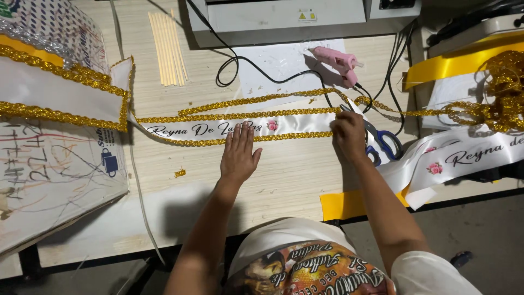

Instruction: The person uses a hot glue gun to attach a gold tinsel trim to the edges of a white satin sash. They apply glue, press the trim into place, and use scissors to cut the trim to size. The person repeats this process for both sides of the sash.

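Note:
A white satin sash with dark script lettering and a small pink rose lies flat across the wooden table. Gold braid trim runs along both of its long edges. My left hand presses flat on the sash near its middle, fingers spread. My right hand grips blue-handled scissors at the sash's right end, blades toward the upper gold trim. A loose strand of gold braid lies just behind the sash.
A pink glue gun with a black cord rests on white paper behind the sash. Glue sticks lie at the back left. More white sashes, a gold braid pile and yellow ribbon sit right. A grey machine stands at the back.

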